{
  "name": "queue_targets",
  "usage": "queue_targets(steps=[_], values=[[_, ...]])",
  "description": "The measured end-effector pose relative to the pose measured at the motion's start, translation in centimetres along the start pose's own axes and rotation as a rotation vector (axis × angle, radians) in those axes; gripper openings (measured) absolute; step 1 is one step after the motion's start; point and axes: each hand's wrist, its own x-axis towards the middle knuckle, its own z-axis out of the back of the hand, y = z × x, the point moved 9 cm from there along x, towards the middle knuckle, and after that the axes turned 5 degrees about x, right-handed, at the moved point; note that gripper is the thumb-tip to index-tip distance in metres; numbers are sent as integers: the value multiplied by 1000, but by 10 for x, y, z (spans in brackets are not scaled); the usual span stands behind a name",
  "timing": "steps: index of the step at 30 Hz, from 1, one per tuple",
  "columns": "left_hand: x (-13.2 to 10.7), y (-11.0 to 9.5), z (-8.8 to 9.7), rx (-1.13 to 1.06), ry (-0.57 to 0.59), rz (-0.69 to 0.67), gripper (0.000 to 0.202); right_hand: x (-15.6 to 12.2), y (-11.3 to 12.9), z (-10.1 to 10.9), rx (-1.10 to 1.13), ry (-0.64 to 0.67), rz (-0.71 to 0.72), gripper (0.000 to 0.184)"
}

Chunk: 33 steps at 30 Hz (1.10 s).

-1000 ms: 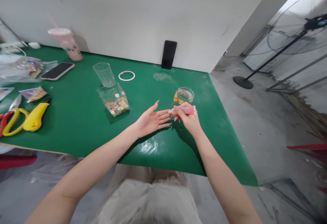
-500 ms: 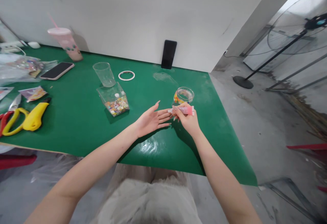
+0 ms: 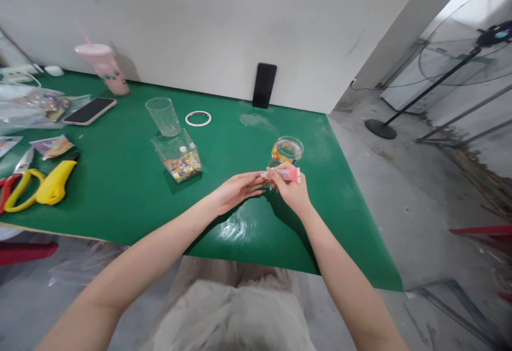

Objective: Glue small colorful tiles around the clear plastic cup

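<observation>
My right hand (image 3: 295, 191) grips a small squeeze tube (image 3: 291, 175) with a clear body and a pink end, holding it level with its narrow tip to the left. At that tip, the thumb and fingers of my left hand (image 3: 238, 191) are brought together in a pinch on its whitish cap end. Just behind my right hand stands a clear round cup (image 3: 294, 153) with orange, yellow and red pieces on its side. Left of my hands, an angular clear container (image 3: 184, 164) holds many small coloured pieces.
A clear plastic cup (image 3: 163, 117), a white tape ring (image 3: 199, 119) and an upright black phone (image 3: 264, 85) are toward the wall. Yellow-handled scissors (image 3: 52, 184), another phone (image 3: 91, 111), a pink tumbler (image 3: 104, 68) and plastic bags (image 3: 26, 108) occupy the left. A fan (image 3: 380, 128) stands beyond the table's right edge.
My left thumb, raised apart earlier, has come down against the fingers at the tube's tip. My right hand and the tube have shifted slightly left.
</observation>
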Motion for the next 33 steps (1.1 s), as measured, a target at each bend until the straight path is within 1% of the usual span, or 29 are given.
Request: queue_targets(steps=[13,22,28,33], values=[[5,6,7,46,-67,-2,23,0,-6,-6,-90,43,-8,19],[4,4,7,51,-69,-7,22,0,-6,-8,-70,58,0,19],[5,8,10,53,-90,5,21,0,-6,-9,-70,60,-8,21],[4,6,9,58,-107,4,19,0,-6,-9,-83,62,-12,20]])
